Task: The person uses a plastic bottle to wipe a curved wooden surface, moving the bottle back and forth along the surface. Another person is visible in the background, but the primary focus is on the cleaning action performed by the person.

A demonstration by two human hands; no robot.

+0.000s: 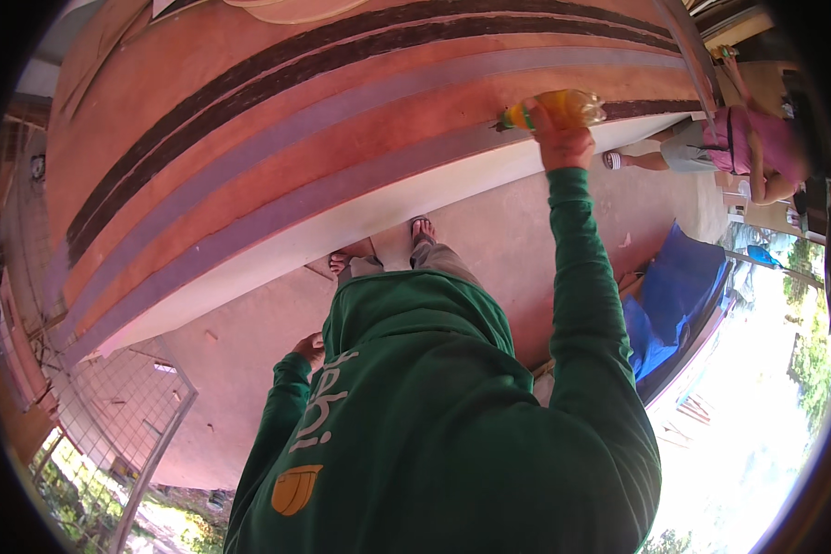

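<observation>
Closest of all is the green sweatshirt (425,425), with pale lettering and an orange emblem down its front. Its left sleeve hangs low at the side, and the left hand (312,349) shows just past the cloth by the hip; part of it is hidden, so I cannot tell how far its fingers are bent or whether they hold anything. Farther out, the right arm reaches forward and the right hand (565,146) has its fingers closed around a clear plastic bottle (571,108) of yellow-orange liquid. The bottle lies nearly level in the grip — green cap (506,118) to the left, clear base to the right — in front of the striped wall (286,120); whether it touches the paint I cannot tell. Below the shirt, two sandalled feet (423,229) stand on the pinkish floor (517,226), near the pale band (249,268) along the wall's foot. Off to the right lies a blue tarp (676,284). Beyond it — toward the upper right — is another person (755,143) in a pink top and grey shorts, one arm raised. Wire mesh (125,415) fills the lower left.
</observation>
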